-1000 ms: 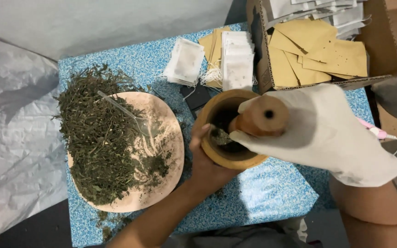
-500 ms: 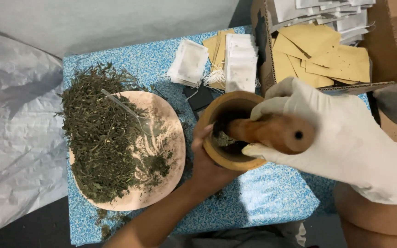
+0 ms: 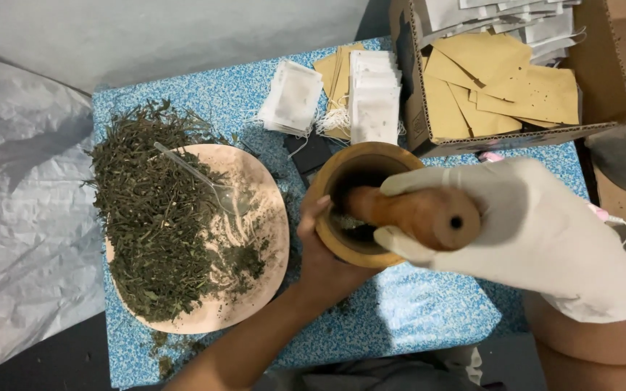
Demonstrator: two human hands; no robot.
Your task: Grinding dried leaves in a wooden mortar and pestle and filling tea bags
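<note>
Gripping the wooden pestle in our gloved right hand, fingers wrapped tight around it, we angle its tip into the wooden mortar. Our bare left hand cups the mortar's side (steadying it) beside the plate of dried herbs.

A small home-style herb-packing workspace: a blue speckled tabletop in mid-frame carries a round wooden plate heaped with dried green herb, stacks of white filter sachets, and, upper right, a cardboard box of tan paper envelopes.
</note>
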